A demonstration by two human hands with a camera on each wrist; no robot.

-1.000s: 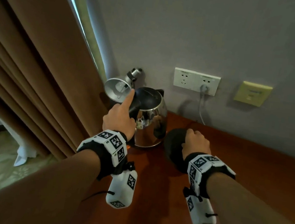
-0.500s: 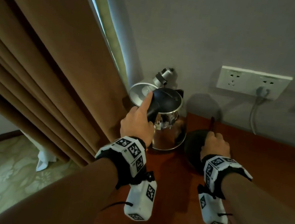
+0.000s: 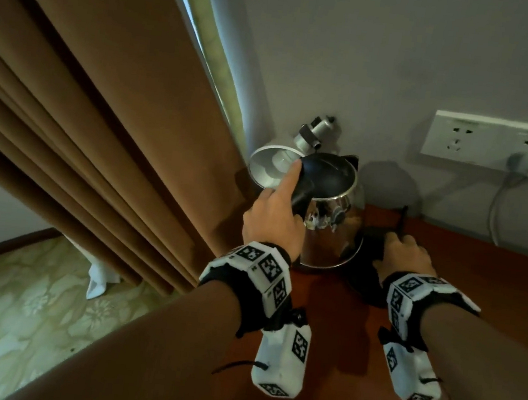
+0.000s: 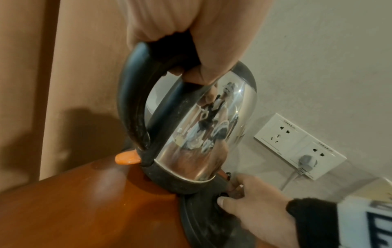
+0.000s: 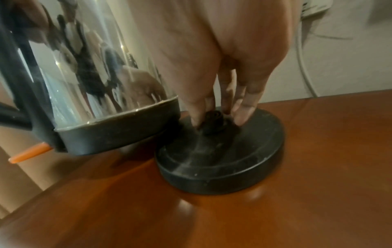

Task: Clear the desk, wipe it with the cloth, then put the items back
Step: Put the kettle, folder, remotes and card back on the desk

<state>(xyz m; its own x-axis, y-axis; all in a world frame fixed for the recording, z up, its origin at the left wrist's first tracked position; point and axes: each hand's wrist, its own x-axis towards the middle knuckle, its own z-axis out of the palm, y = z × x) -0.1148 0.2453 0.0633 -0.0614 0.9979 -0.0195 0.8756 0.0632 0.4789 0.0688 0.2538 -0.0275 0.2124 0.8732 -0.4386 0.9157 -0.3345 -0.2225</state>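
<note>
Both forearms reach forward, side by side. Left hand [image 3: 273, 224] wraps the kettle [image 3: 330, 241] handle, index finger [image 3: 286, 182] stretched out along the top. Right hand [image 3: 407, 255] sits knuckles up, fingers [image 5: 248, 100] pointing straight down, tips planted on the base [image 5: 222, 159].

The kettle [image 3: 330, 214] hangs tilted in the far-left corner of the bench [image 3: 512, 280] and is hemmed in. Curtain [image 3: 116, 115] folds press close on its left, the lamp [image 3: 270, 167] shade sits just behind it, and the wall [image 3: 405, 67] closes the far side. The base [image 5: 222, 159] blocks its right, at the kettle's foot, with the right hand's [image 3: 407, 254] fingers [image 5: 248, 107] planted on top. A cord [image 3: 492, 211] runs down the wall at far right. Bare bench near and right of the base leaves room for a hand to pass.
</note>
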